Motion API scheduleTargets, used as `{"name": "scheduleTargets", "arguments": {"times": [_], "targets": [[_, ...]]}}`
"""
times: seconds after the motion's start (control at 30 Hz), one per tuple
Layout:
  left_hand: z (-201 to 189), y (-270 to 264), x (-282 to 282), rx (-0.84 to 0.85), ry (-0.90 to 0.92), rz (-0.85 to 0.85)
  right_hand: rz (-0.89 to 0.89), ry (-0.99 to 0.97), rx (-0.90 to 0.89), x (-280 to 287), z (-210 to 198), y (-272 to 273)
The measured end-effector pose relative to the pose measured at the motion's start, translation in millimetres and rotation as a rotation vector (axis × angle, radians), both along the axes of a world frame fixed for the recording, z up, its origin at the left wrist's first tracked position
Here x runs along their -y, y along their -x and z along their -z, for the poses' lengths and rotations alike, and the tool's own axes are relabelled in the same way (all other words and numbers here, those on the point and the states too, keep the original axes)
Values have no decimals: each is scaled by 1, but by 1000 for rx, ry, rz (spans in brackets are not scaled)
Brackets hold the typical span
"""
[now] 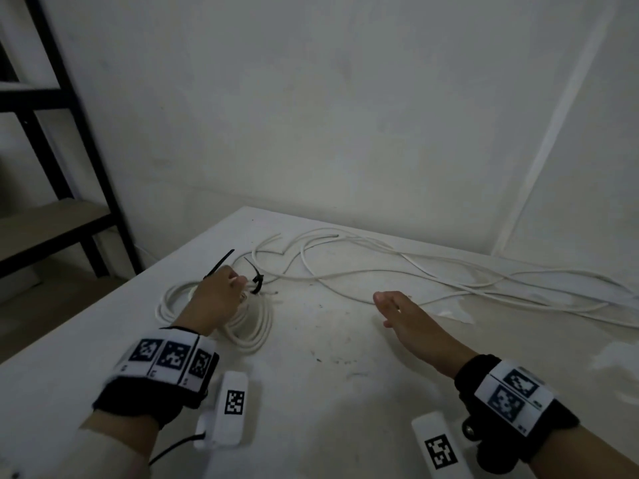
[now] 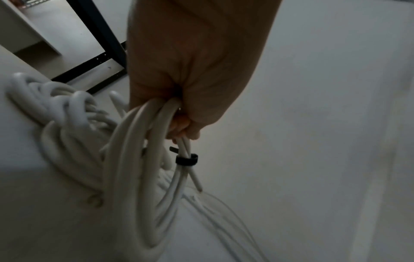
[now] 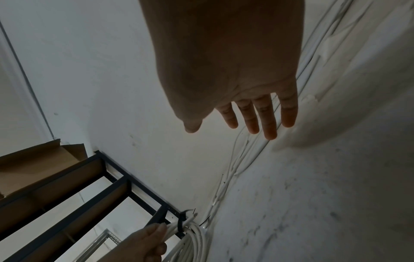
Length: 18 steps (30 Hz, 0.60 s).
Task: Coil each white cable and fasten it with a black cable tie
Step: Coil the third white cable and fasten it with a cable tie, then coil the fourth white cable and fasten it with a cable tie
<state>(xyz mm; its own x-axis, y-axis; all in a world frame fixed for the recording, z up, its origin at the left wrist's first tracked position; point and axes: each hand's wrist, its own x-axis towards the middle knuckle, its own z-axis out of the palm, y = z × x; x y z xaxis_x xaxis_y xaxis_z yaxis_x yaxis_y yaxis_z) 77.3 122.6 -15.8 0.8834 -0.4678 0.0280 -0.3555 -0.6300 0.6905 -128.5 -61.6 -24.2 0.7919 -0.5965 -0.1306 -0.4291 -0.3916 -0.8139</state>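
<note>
My left hand [image 1: 221, 292] grips a coiled white cable [image 1: 254, 328] at the left of the white table [image 1: 345, 392]. A black cable tie [image 1: 256, 280] is cinched round the coil just past my fingers. The left wrist view shows the coil [image 2: 139, 177] hanging from my fist with the tie [image 2: 186, 159] round its strands. Another coil [image 1: 169, 302] lies flat behind my left hand. A loose black tie [image 1: 219, 264] pokes up beyond my knuckles. My right hand [image 1: 397, 316] hovers flat and empty over the table, fingers [image 3: 268, 117] straight. Loose white cables [image 1: 449, 278] sprawl beyond it.
A black metal shelf rack [image 1: 69, 140] with wooden boards stands left of the table. A cardboard box [image 3: 44, 159] sits on it. White walls close off the table's far side. The near table surface is scuffed.
</note>
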Motion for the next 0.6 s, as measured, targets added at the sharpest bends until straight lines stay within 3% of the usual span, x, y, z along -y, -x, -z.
{"name": "scheduleTargets", "arguments": {"times": [0.1,0.3,0.6], "targets": [[12,-4,-1,63,-155,11,-10,8,-11,1,2,-2],[26,-11,-3,370,-490,43,-27,20,-27,3,7,-3],[21,-8,-5,275,-476,32,-6,-11,-1,18,9,5]]}}
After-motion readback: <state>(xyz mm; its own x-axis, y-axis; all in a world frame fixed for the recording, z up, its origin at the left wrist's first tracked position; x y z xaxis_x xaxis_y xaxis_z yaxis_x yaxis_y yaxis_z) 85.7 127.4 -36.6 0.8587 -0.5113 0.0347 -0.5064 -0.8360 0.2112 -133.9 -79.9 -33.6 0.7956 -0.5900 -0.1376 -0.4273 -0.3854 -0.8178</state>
